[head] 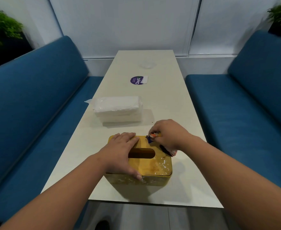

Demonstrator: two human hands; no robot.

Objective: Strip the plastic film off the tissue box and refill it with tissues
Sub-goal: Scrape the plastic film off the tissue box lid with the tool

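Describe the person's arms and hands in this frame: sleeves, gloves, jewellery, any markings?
Both forearms are bare as far as the frame shows; no sleeve edge is in view. The left hand and right hand wear no gloves. No watch, bracelet or ring is visible on wrists or fingers. No tattoos or other markings show. Nails look short and unpainted, though motion blur limits detail.

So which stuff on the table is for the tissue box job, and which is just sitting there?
For the job: yellow tissue box, coloured film pinched by the right hand, left hand steadying the box, tissue pack.

Just lying about: purple sticker, clear wrapper.
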